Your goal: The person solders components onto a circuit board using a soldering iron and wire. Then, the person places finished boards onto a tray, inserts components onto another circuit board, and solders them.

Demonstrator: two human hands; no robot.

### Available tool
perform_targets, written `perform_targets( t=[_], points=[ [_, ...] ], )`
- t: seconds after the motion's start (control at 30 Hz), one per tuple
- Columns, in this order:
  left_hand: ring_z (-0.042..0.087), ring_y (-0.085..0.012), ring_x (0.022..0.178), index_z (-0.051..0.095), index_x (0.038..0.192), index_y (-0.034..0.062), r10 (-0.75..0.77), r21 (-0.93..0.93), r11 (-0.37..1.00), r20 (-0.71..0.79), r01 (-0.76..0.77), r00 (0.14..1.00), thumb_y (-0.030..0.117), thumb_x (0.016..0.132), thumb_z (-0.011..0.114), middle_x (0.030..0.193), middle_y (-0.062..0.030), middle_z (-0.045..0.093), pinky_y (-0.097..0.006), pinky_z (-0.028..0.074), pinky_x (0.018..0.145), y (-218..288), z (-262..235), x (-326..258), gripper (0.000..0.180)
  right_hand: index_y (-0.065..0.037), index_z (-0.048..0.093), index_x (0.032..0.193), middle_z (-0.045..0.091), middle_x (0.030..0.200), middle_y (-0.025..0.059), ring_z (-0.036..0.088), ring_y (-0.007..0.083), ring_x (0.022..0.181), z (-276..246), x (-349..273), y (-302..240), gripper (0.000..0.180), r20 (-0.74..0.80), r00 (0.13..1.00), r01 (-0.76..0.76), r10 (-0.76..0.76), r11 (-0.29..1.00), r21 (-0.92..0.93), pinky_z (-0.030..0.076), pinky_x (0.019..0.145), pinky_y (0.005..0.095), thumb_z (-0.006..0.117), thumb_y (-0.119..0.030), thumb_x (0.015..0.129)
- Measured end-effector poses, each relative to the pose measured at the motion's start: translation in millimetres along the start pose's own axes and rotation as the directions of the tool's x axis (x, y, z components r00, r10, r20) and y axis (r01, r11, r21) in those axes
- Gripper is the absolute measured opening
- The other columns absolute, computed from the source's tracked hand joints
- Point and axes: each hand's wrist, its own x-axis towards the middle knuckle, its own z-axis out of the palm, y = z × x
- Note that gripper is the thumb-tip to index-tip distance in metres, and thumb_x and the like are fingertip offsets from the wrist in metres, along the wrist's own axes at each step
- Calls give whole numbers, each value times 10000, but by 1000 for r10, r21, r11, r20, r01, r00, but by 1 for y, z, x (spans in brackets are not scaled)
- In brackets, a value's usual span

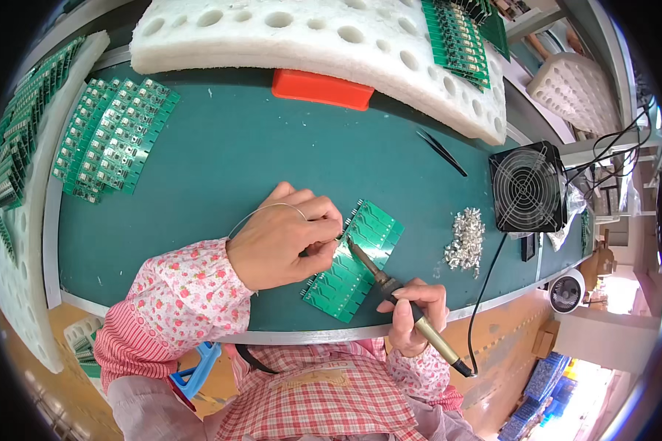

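Green bench mat [221, 169] under us, white foam trays [324, 37] along far edge, black fan [528, 187] at right. We see stacked green board panels [114, 140] at far left, apparently waiting; how many finished, cannot tell. Green circuit board [353, 268] lies flat on mat in front of us. Our left hand [283, 239] beside board's left edge, fingers pinched on thin solder wire [268, 209]. Our right hand [412, 316] clenched around soldering iron [390, 287], tip on board's middle. Silver parts pile [465, 239] near right. We judge soldering mid-board, underway.
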Motion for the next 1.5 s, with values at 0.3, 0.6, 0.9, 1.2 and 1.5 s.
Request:
perform_targets(
  t=[0.3, 0.6, 0.9, 1.2, 1.5],
  points=[
    [503, -171, 734, 556, 677, 76, -10, -80, 997, 26, 12, 1000, 107, 728, 614, 884, 25, 612, -318, 364, 739, -1, -4, -4, 83, -6, 466, 828, 475, 483, 34, 419, 72, 391, 6, 0, -11, 188, -211, 975, -64, 66, 998, 16, 311, 404, 194, 499, -190, 846],
    [519, -183, 791, 540, 658, 77, 11, -83, 996, 41, -8, 999, 105, 711, 620, 913, 19, 606, -333, 365, 772, 0, -5, -4, 100, -15, 523, 886, 590, 554, 60, 580, 134, 479, -4, -1, -4, 113, -37, 999, -31, 34, 997, 76, 456, 454, 245, 585, -80, 817],
    [519, -182, 820, 513, 629, 92, 34, -82, 996, 28, -32, 999, 105, 690, 633, 926, 17, 601, -340, 359, 790, 0, -5, -5, 136, -10, 523, 885, 588, 541, 53, 577, 137, 455, -4, 1, -4, 114, -4, 1000, -17, 17, 998, 59, 455, 438, 247, 591, -55, 805],
    [518, -177, 820, 543, 671, 88, 35, -56, 998, 14, -35, 999, 104, 684, 645, 914, 21, 585, -340, 357, 783, -1, -3, -5, 104, -7, 504, 896, 606, 596, 46, 591, 138, 476, 2, -6, -7, 157, 27, 1000, 14, -15, 999, 33, 467, 442, 255, 625, -64, 813],
    [516, -171, 814, 556, 665, 86, 45, -57, 997, 18, -44, 999, 105, 698, 634, 915, 20, 583, -340, 356, 781, 0, -3, -4, 87, 2, 467, 884, 537, 550, 63, 575, 124, 446, 9, -3, -12, 169, 40, 994, 107, -104, 990, -91, 427, 401, 209, 544, -147, 868]
  ],
)
